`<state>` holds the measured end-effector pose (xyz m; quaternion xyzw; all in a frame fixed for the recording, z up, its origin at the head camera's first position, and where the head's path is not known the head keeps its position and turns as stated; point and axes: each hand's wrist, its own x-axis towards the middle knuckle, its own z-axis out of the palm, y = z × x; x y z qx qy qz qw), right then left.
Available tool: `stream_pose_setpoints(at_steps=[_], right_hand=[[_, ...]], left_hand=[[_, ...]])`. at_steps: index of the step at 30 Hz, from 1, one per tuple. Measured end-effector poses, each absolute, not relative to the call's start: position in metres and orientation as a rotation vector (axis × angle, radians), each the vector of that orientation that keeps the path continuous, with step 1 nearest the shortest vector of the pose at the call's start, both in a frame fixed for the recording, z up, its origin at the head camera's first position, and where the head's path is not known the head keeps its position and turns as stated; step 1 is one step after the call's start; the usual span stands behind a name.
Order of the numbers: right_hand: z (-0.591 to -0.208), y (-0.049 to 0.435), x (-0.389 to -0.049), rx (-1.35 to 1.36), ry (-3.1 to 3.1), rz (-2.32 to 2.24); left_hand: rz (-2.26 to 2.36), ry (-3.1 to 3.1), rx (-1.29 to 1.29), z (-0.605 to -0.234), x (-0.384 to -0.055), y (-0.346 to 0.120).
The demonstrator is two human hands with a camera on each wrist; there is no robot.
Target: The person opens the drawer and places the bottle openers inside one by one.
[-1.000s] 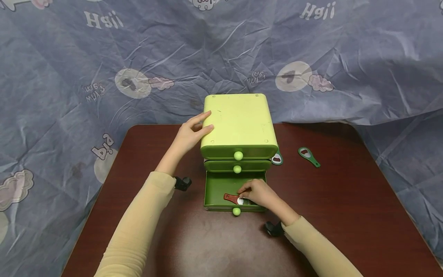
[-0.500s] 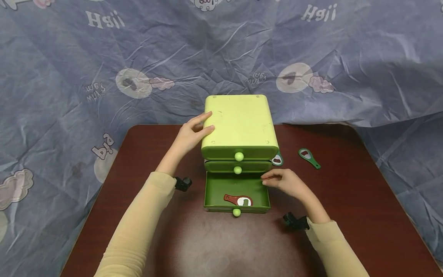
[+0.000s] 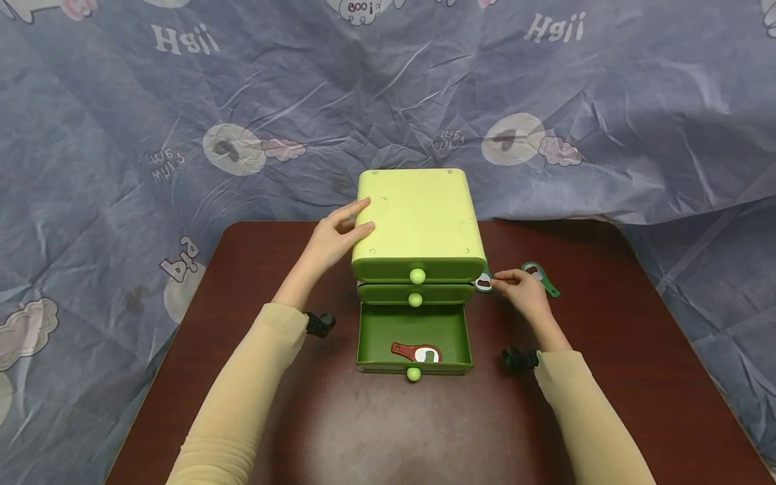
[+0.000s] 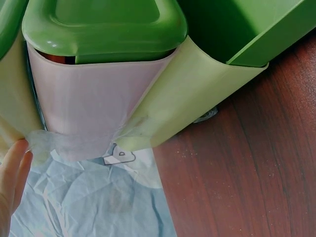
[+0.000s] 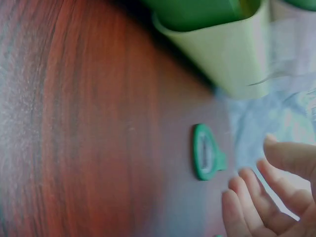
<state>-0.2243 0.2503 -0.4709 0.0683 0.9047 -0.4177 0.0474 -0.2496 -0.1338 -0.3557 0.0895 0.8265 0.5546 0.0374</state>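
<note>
My left hand (image 3: 332,237) rests on the upper left edge of a small yellow-and-green drawer cabinet (image 3: 418,215), thumb and fingers spread along its top. Its bottom drawer (image 3: 412,323) stands pulled out and holds a red bottle opener (image 3: 405,349). Right of the cabinet lies a green bottle opener (image 3: 483,283), partly hidden behind it. My right hand (image 3: 526,296) hovers close beside that opener with fingers loosely bent. In the right wrist view a gap shows between the fingers (image 5: 247,202) and the green bottle opener (image 5: 216,165).
Another green bottle opener (image 3: 550,286) lies on the dark red table (image 3: 606,350), partly covered by my right hand. The middle drawer (image 3: 388,294) and top drawer (image 3: 388,271) are closed. A patterned blue cloth (image 3: 303,101) hangs behind the table.
My right hand has left the bottom drawer and moved right and back to the green bottle opener by the cabinet. The red bottle opener stays in the drawer. My left hand keeps its place.
</note>
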Motion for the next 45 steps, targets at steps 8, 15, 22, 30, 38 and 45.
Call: stream_pose_setpoints(at_steps=[8,15,22,30,38,45], right_hand=[[-0.495,0.239,-0.241,0.391,2.906,-1.204],[-0.502,0.230,-0.249,0.423,2.974,-1.145],[-0.503,0.222,-0.254,0.466,2.970,-1.074],[-0.501,0.216,-0.256,0.546,2.925,-1.046],[-0.495,0.210,-0.254,0.652,2.859,-1.108],[-0.494,0.216,-0.245,0.664,2.782,-1.256]], left_hand=[[1.692,2.535,0.252,-0.357,-0.248,-0.134],[1.695,2.538,0.258,-0.357,-0.249,-0.133],[1.700,2.538,0.266,-0.356,-0.248,-0.133],[1.702,2.536,0.271,-0.354,-0.248,-0.133],[1.704,2.535,0.272,-0.353,-0.249,-0.134],[1.699,2.543,0.245,-0.355,-0.249,-0.134]])
